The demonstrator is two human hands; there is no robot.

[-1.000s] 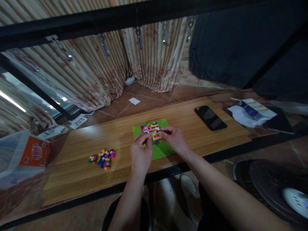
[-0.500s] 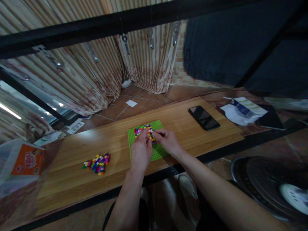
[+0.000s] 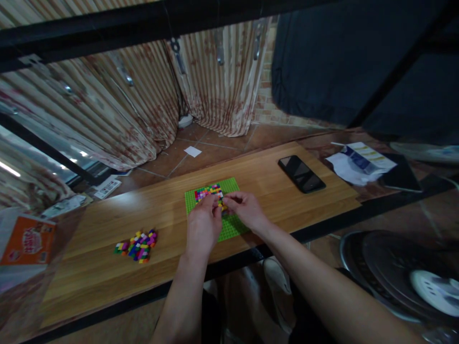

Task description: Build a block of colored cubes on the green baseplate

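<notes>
A green studded baseplate (image 3: 233, 232) lies on the wooden tabletop, with a patch of small multicoloured building bricks (image 3: 210, 189) on its far part. My left hand (image 3: 205, 222) reaches over the plate's left side, fingers bent and closed at the near edge of the patch. At the patch's right edge, my right hand (image 3: 246, 209) has thumb and forefinger pinched together. Whatever either hand pinches is too small or hidden to make out. To the left, a loose pile of coloured bricks (image 3: 139, 246) rests on the wood.
A black phone (image 3: 301, 174) lies on the table (image 3: 165, 200) to the right. Beyond the right end are papers (image 3: 360, 163) and a dark flat object (image 3: 401, 173). An orange-labelled clear box (image 3: 28, 241) stands at far left. A round dark appliance (image 3: 390, 272) stands at lower right.
The whole view has shifted slightly, so the table and pile appear a little further left. Both hands stay over the brick patch, with only small finger movement.
</notes>
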